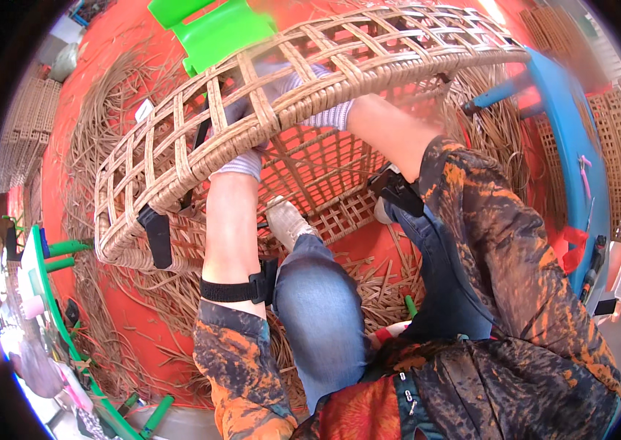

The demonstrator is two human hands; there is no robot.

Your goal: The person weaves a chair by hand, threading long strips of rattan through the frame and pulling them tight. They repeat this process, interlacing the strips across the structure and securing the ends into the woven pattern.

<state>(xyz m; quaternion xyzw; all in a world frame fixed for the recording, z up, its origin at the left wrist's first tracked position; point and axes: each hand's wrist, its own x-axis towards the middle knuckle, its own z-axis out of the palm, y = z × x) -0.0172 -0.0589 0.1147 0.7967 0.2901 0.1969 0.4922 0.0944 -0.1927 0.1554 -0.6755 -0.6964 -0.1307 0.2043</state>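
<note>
Head view: large tan basket woven from flat strips [303, 105] tilted in front of my blue-denim knees [321, 301], over red floor [369, 253]. My left hand [234, 114] and right hand [285, 79], in pale striped knit gloves [331, 117], behind its lattice band; lattice and blur hide fingers, cannot tell if spread or pinching. Bright green plastic seat [226, 33] beyond basket; blue plastic stool [567, 139] to right; loose tan strips [101, 147] heaped to left.

The wickerwork [281, 114] stands before you, a chair [226, 33] beyond it, strips [109, 125] on the floor [123, 37] left and right.
</note>
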